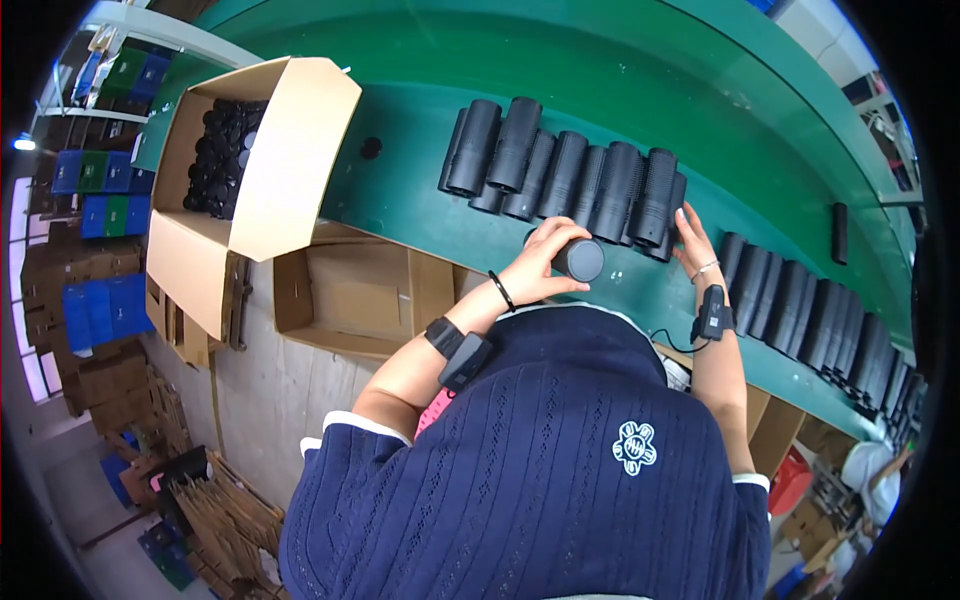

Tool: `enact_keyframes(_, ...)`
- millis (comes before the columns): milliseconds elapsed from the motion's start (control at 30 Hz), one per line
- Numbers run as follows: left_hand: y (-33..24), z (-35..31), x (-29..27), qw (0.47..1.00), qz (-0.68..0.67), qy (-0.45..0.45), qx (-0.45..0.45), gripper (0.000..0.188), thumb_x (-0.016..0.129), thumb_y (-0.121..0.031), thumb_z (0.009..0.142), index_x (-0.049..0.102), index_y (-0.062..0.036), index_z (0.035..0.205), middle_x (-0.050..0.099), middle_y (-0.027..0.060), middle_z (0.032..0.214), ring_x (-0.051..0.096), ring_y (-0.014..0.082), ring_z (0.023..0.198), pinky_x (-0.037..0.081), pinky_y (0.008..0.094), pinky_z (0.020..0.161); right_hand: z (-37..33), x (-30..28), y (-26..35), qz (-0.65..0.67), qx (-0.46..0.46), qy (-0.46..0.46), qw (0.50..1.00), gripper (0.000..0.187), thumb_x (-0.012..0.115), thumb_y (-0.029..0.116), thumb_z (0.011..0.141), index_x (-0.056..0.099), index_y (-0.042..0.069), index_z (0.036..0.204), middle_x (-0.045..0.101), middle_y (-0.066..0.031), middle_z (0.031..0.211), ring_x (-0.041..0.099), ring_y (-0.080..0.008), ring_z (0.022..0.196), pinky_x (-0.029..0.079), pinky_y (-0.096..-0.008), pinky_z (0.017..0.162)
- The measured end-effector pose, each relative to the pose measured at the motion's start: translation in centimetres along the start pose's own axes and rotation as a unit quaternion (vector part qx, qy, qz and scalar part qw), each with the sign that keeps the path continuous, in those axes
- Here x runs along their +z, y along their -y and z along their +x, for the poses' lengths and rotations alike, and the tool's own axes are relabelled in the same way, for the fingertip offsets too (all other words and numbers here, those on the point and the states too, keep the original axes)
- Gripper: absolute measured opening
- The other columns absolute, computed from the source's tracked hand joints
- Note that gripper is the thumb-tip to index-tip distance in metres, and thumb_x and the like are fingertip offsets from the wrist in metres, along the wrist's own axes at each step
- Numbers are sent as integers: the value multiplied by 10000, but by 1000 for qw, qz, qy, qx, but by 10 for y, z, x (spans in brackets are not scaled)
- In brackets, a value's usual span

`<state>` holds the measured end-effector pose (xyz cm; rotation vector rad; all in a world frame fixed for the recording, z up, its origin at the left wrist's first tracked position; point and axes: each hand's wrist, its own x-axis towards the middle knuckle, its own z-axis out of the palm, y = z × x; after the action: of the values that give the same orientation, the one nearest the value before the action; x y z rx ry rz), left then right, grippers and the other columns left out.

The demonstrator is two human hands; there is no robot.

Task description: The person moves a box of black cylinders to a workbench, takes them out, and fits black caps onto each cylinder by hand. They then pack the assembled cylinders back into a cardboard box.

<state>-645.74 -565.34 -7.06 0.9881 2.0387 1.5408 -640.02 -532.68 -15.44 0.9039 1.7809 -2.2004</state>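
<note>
Wrapped around a short-looking black tube (pixel 583 260), my left hand (pixel 540 262) holds it near the front edge of the green table. The tube's round, closed-looking end faces up toward me. My right hand (pixel 694 246) has its fingers stretched out against the right side of a pile of black tubes (pixel 565 175). Its fingertips touch the rightmost tube of that pile. These tubes are ribbed in places and lie side by side, some stacked on others.
A long row of black tubes (pixel 790 300) runs along the table's right side. One separate tube (pixel 839 233) lies farther back. To the left, an open cardboard box (pixel 300 150) holds many black round caps (pixel 215 160). Two loose caps (pixel 371 148) lie on the green table (pixel 400 190). An open carton (pixel 345 290) stands below.
</note>
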Motion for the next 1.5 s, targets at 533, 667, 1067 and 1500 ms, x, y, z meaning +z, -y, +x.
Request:
enact_keyframes(533,17,-4,-3,985,-147,-37,-80,654,746,-98,698,388,-68,1244,436,84,1173,413,191,1150,318,317,993,3,-4,-1,-122,19,-185,975,828,539,602,813,289,69,1394,430,-126,1343,431,-266,1199,417,-408,868)
enact_keyframes(667,12,-4,-3,980,-176,-45,-83,619,728,-95,715,393,-64,1234,463,47,1124,439,143,1094,345,284,953,19,-31,-30,-123,12,-257,958,775,512,602,830,319,87,1376,512,-108,1193,499,-210,993,441,-349,735)
enact_keyframes(1067,28,-3,14,990,-128,28,-58,658,708,-82,715,345,-69,1263,464,91,1169,452,193,1129,350,323,967,-64,119,39,-38,-73,234,969,184,600,109,859,608,36,1029,623,-11,843,566,-68,679,458,-203,610)
enact_keyframes(1500,36,6,1,987,-140,-44,-65,560,706,-163,764,342,-33,1170,493,100,1074,475,181,1052,395,311,894,-50,154,33,-30,-91,177,980,85,639,110,840,598,39,862,602,-10,701,564,-70,583,460,-199,519)
